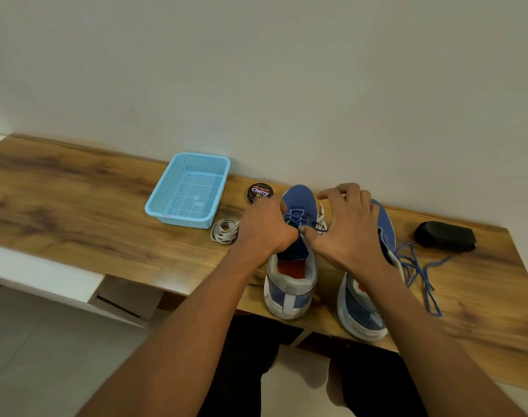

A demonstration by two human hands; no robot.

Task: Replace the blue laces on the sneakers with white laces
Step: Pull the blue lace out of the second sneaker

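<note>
Hands gripped differently: left hand (265, 227) steadied the left sneaker (292, 251) while right hand (343, 227) pinched its blue lace (295, 216), apparently to unthread it.

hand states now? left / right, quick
Left hand: fingers curled on the blue lace of the left sneaker.
Right hand: thumb and finger pinch the same lace; other fingers spread.

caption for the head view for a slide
Both hands unthread the blue lace from the left sneaker; white laces wait coiled nearby.
</note>
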